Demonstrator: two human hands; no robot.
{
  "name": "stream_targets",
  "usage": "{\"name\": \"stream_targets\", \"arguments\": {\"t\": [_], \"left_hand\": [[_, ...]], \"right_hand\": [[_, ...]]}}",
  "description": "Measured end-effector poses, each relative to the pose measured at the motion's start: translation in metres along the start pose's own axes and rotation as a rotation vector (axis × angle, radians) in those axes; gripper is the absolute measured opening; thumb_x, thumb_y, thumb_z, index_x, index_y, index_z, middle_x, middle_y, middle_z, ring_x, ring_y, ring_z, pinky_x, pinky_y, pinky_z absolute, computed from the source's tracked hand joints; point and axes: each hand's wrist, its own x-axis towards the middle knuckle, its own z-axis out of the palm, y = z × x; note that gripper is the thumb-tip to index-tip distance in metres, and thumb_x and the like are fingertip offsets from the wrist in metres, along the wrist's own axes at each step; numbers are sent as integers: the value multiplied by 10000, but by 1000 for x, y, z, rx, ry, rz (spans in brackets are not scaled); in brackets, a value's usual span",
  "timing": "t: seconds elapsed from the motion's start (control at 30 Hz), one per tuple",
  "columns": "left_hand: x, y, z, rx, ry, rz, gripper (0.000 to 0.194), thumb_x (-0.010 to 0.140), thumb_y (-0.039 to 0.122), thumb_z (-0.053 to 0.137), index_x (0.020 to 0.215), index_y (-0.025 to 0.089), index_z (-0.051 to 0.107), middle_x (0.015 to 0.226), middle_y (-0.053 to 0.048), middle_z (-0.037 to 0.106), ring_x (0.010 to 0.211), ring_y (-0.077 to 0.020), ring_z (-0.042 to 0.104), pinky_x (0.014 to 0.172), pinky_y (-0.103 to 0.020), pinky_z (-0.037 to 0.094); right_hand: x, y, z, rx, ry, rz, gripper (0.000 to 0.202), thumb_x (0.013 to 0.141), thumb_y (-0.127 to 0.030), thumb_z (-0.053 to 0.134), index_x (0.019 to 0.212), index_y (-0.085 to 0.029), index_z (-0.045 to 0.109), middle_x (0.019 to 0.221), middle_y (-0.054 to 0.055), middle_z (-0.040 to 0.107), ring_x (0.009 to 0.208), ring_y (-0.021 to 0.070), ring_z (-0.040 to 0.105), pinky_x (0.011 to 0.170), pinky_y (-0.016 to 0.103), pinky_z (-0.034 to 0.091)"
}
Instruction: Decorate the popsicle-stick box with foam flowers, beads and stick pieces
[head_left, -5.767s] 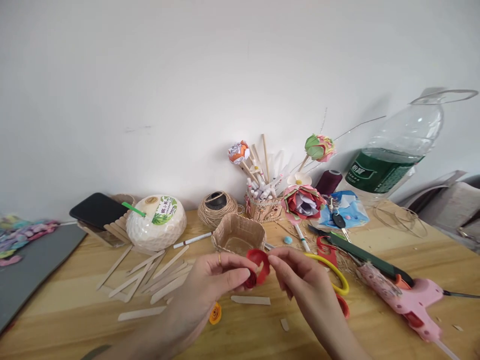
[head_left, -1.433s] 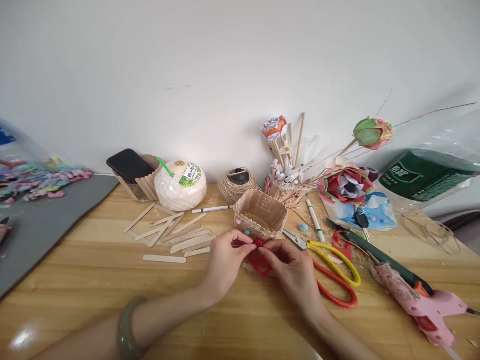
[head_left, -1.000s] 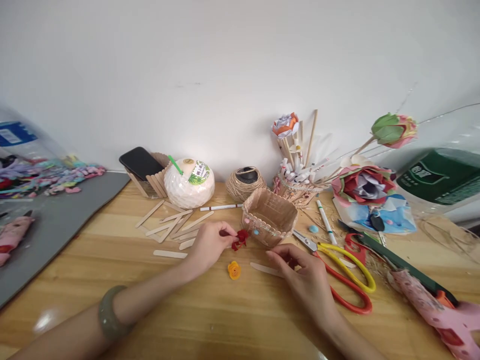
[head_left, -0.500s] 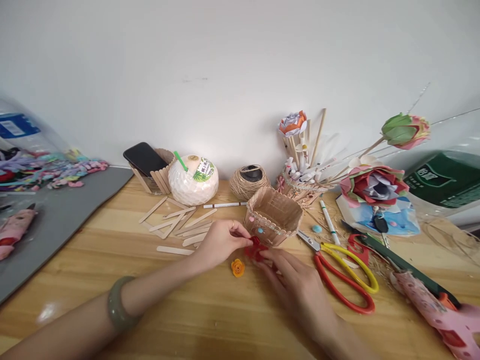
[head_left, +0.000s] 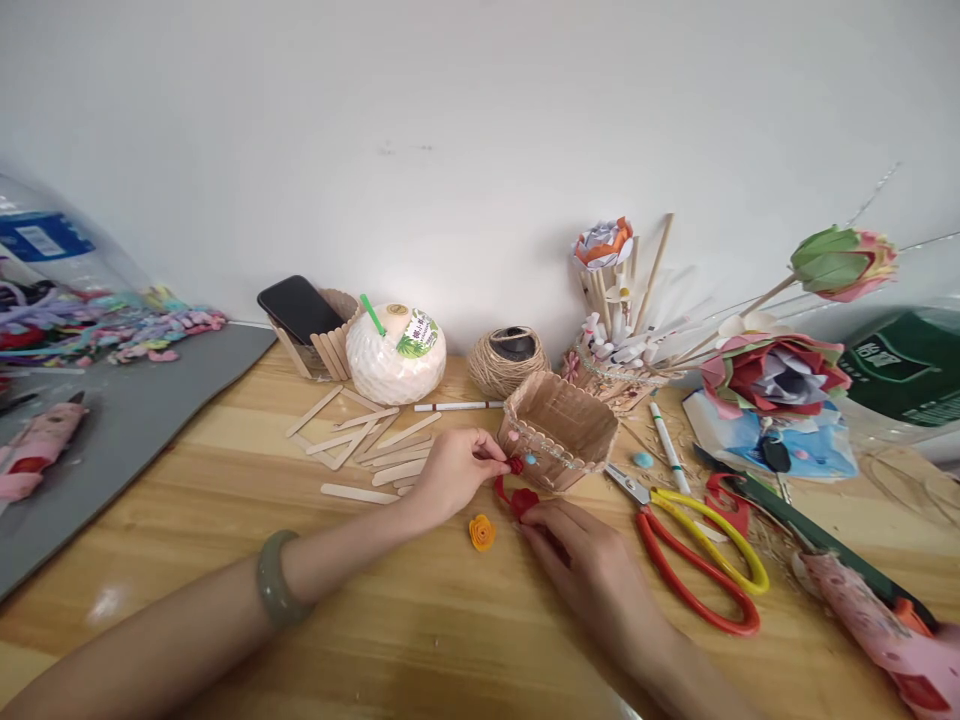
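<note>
A red paper strip (head_left: 523, 501) runs in a curve between my two hands. My left hand (head_left: 459, 474) pinches its small rolled-up end (head_left: 515, 465) between thumb and fingertips. Lower down, the wider end of the strip is in the fingers of my right hand (head_left: 592, 556), whose back faces up. An orange rolled paper flower (head_left: 482, 533) lies on the table between my wrists. Just behind the red roll stands a craft-stick box (head_left: 559, 430) with small pom-poms on its front.
Scissors with red and yellow handles (head_left: 694, 545) lie right of my right hand, beside a pink glue gun (head_left: 870, 620). Loose craft sticks (head_left: 367, 455) spread at left. Behind are a white coconut (head_left: 395, 355), a twine ball (head_left: 508, 362) and paper flowers (head_left: 776, 375).
My left hand has moved up slightly, away from my right, and the red strip now shows stretched between them with a tighter roll at the left end. The view has shifted a little left.
</note>
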Motion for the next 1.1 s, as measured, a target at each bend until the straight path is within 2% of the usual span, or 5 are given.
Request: {"name": "stream_targets", "arguments": {"t": [0.33,0.47,0.57,0.8,1.1], "left_hand": [[-6,6,0,63,3,15,73,621,123,671,598,155,609,624,-3,649,626,-149,593,627,-261,451],[-26,16,0,90,-30,53,68,684,138,638,623,163,618,652,-10,659,651,-156,610,645,-264,471],[-40,24,0,125,-8,249,92,723,131,620,639,166,610,700,-27,663,695,-159,622,657,-266,489],[-55,39,1,311,78,982,147,770,41,555,710,168,598,686,-51,688,641,-135,606,608,-251,503],[-67,50,-8,576,16,1309,122,809,73,532,865,145,613,736,-70,726,732,-158,649,656,-233,555]], "right_hand": [[0,-2,-3,58,13,51,107,863,-210,494,866,-193,600,775,35,667,655,167,625,597,284,499],[-2,-5,-6,92,134,106,105,846,-275,540,884,-180,562,638,-4,626,503,123,563,473,231,464],[-2,-9,-10,99,267,54,176,826,-273,571,972,-183,531,723,13,654,538,116,581,481,217,482],[-4,-24,-23,71,374,-127,224,805,-161,587,1016,-215,535,883,49,662,734,154,618,608,266,520],[-18,-31,-32,-71,550,-312,277,755,-70,622,998,-194,578,774,45,614,688,158,579,587,276,494]]}}
